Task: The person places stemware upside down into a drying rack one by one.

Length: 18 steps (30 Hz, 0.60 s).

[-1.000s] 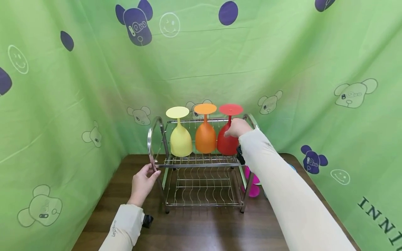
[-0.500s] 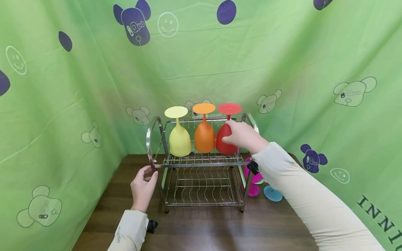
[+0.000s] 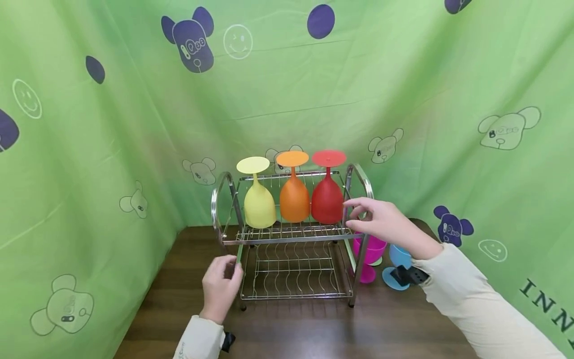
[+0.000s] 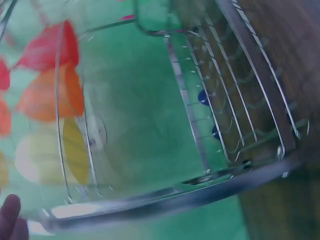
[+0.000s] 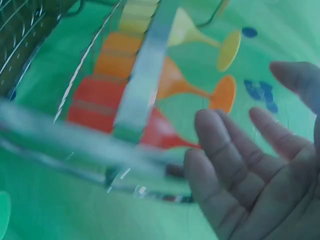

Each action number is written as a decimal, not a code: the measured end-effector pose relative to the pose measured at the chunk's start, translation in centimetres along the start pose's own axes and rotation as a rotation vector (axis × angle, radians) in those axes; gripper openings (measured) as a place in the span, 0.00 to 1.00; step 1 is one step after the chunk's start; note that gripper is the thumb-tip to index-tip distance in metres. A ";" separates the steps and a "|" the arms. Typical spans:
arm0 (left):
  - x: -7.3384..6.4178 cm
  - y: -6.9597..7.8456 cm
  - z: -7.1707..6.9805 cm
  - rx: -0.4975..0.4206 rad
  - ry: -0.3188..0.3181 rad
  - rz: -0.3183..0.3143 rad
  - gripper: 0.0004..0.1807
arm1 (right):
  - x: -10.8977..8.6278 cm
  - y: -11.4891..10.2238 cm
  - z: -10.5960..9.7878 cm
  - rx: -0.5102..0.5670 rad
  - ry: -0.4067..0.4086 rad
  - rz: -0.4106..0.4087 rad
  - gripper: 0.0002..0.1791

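Note:
Three goblets hang upside down on the upper tier of a metal dish rack: a yellow goblet, an orange goblet and a red goblet. Just right of the red one, my right hand holds nothing, its fingers loosely bent by the rack's right side. The right wrist view has that hand with its fingers spread. My left hand overlaps the rack's left leg, with loosely bent fingers. At the left wrist view's lower corner, its fingertips show beside the rack's side rail.
Pink goblets and a blue goblet stand on the wooden table, right of the rack. The rack's lower tier has wavy wire dividers. Green patterned cloth hangs behind and at both sides.
My right hand has let go of the red goblet and moved right and down, away from it. The left hand has come down and slightly right along the rack's left leg.

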<state>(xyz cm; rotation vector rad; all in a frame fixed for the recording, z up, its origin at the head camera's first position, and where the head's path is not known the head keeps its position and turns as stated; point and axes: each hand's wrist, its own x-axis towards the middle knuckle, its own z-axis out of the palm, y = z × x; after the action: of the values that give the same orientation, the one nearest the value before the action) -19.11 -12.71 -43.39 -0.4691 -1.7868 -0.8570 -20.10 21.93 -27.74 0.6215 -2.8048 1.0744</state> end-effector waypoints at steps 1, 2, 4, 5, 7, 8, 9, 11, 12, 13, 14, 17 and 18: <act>-0.1 0.3 0.2 0.006 -0.007 0.073 0.04 | -0.4 0.5 -0.1 0.014 0.006 -0.016 0.25; -0.1 0.6 0.4 0.012 -0.015 0.143 0.04 | -0.9 1.1 -0.3 0.023 0.013 -0.031 0.25; -0.1 1.2 0.9 0.010 -0.030 0.255 0.08 | -1.7 2.3 -0.6 0.046 0.030 -0.057 0.24; -0.1 1.6 1.1 -0.002 -0.037 0.289 0.10 | -2.1 3.0 -0.9 0.058 0.034 -0.070 0.23; -0.2 2.1 1.5 -0.027 -0.057 0.323 0.12 | -2.8 4.5 -1.4 0.074 0.049 -0.091 0.22; -0.2 2.3 1.7 -0.040 -0.067 0.329 0.13 | -3.1 5.3 -1.6 0.079 0.056 -0.090 0.22; -0.3 2.5 1.9 -0.056 -0.078 0.335 0.13 | -3.4 6.2 -1.8 0.086 0.060 -0.087 0.22; -0.4 2.8 2.3 -0.090 -0.101 0.353 0.13 | -4.0 7.9 -1.9 0.102 0.066 -0.076 0.22; -0.5 3.0 2.6 -0.110 -0.117 0.363 0.13 | -4.3 8.9 -1.8 0.119 0.076 -0.059 0.21; -0.6 3.1 2.8 -0.130 -0.137 0.375 0.13 | -4.7 9.9 -1.6 0.149 0.082 -0.039 0.20; -0.7 3.3 3.0 -0.145 -0.158 0.389 0.13 | -5.1 10.8 -1.4 0.186 0.089 -0.021 0.19; -1.0 3.8 3.9 -0.173 -0.242 0.420 0.12 | -6.3 14.0 0.0 0.386 0.121 0.002 0.20; -1.0 3.9 4.2 -0.175 -0.274 0.425 0.11 | -6.8 15.1 0.5 0.458 0.137 0.005 0.22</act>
<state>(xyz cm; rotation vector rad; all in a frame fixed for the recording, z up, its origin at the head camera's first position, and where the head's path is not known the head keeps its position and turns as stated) -18.79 -6.91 -43.84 -1.0809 -1.7678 -0.6710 -19.86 34.10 -38.95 0.5454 -2.4534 1.7078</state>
